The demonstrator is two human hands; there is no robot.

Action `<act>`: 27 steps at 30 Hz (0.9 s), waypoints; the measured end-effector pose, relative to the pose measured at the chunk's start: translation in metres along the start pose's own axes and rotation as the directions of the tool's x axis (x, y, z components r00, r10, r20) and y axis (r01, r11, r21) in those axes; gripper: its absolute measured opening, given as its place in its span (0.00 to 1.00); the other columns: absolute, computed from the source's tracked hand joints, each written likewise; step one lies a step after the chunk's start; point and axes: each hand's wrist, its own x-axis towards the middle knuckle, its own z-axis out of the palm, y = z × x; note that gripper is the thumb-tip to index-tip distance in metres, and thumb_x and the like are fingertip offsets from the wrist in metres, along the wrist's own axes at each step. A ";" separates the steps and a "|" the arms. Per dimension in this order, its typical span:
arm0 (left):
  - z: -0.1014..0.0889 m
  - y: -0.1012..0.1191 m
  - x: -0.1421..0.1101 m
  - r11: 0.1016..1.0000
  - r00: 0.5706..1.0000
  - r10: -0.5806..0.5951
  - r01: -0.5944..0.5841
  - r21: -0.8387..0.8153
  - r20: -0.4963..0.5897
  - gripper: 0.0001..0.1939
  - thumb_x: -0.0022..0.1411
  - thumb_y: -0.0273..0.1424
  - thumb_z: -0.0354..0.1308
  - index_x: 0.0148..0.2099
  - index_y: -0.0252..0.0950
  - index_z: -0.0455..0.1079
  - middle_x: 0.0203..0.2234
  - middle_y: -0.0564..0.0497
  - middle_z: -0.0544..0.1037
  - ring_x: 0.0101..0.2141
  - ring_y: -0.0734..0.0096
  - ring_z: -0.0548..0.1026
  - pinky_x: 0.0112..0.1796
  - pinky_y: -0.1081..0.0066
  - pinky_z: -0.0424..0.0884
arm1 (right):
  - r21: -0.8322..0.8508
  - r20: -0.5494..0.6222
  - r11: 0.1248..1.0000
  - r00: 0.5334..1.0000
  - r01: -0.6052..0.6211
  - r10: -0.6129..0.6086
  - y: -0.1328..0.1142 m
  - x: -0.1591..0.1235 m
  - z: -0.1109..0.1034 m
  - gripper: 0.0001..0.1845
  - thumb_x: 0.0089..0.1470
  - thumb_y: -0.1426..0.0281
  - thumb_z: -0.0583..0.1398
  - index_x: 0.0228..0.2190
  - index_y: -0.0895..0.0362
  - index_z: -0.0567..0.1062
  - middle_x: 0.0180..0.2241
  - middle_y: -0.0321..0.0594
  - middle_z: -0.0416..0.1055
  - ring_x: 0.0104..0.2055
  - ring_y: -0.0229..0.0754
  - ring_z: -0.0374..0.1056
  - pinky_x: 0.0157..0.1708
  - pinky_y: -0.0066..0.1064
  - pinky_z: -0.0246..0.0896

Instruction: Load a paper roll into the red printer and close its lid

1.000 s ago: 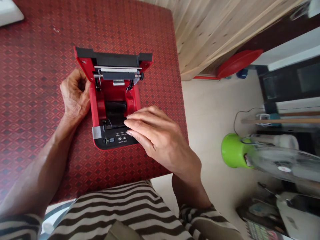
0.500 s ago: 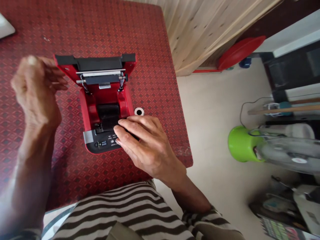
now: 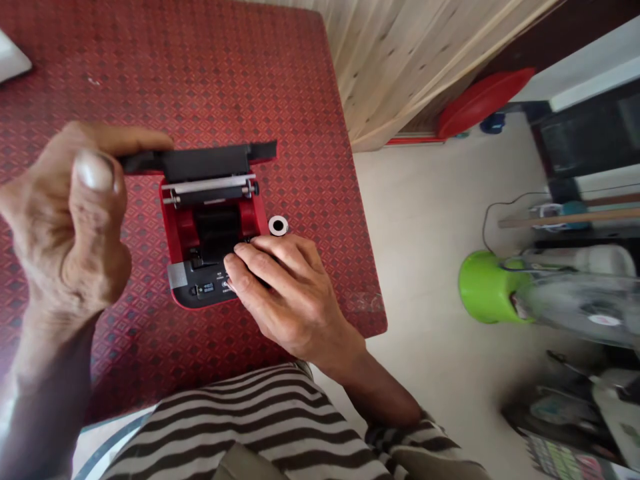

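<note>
A small red and black receipt printer (image 3: 210,283) stands on the table, its lid (image 3: 205,163) raised part way over the paper compartment (image 3: 217,227). My left hand (image 3: 75,220) is closed on the lid's left edge, index finger along the back and thumb toward me. My right hand (image 3: 285,293) lies across the printer's front right corner, fingers together and bent over the black button panel; its thumb is hidden. Just beyond those fingers, to the right of the printer, is a small white paper roll (image 3: 285,219) with a black core.
The table (image 3: 225,73) has a red patterned cover. A white object (image 3: 11,57) sits at its far left edge. Wooden boards (image 3: 395,60) rise along the far right side. On the floor to the right are a green bucket (image 3: 480,287) and a fan (image 3: 575,313).
My left hand left the printer's side and took hold of the lid, which has tipped down toward me. My right hand stayed at the front corner. The paper roll came into view.
</note>
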 end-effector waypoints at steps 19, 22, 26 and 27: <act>-0.008 -0.045 -0.054 0.806 0.844 0.416 -0.515 0.291 0.340 0.34 0.64 0.51 0.57 0.71 0.58 0.60 0.61 0.46 0.72 0.60 0.38 0.72 0.58 0.43 0.65 | -0.050 -0.044 0.999 0.999 -0.020 0.017 -0.005 -0.003 0.002 0.10 0.67 0.74 0.59 0.47 0.59 0.78 0.46 0.42 0.81 0.51 0.44 0.69 0.52 0.41 0.64; -0.009 -0.043 -0.054 0.798 0.837 0.411 -0.522 0.302 0.361 0.41 0.58 0.53 0.62 0.71 0.58 0.59 0.61 0.44 0.72 0.60 0.34 0.72 0.56 0.41 0.67 | -0.057 -0.035 0.998 0.999 -0.018 0.016 -0.005 -0.003 0.002 0.11 0.67 0.74 0.58 0.47 0.58 0.78 0.46 0.42 0.81 0.51 0.44 0.69 0.53 0.41 0.64; -0.010 -0.041 -0.053 0.804 0.840 0.394 -0.511 0.304 0.372 0.48 0.47 0.55 0.71 0.70 0.62 0.61 0.60 0.47 0.74 0.58 0.33 0.74 0.56 0.41 0.68 | -0.057 -0.040 0.998 0.999 -0.013 0.011 -0.005 -0.002 0.001 0.10 0.66 0.75 0.59 0.47 0.60 0.78 0.45 0.42 0.81 0.50 0.44 0.69 0.52 0.40 0.64; -0.010 -0.042 -0.052 0.805 0.841 0.395 -0.511 0.302 0.370 0.49 0.46 0.55 0.72 0.69 0.63 0.61 0.60 0.47 0.74 0.58 0.34 0.74 0.56 0.41 0.68 | -0.055 -0.039 0.998 0.999 -0.012 0.010 -0.005 -0.002 0.001 0.10 0.66 0.75 0.59 0.47 0.61 0.78 0.45 0.42 0.81 0.50 0.44 0.69 0.52 0.40 0.64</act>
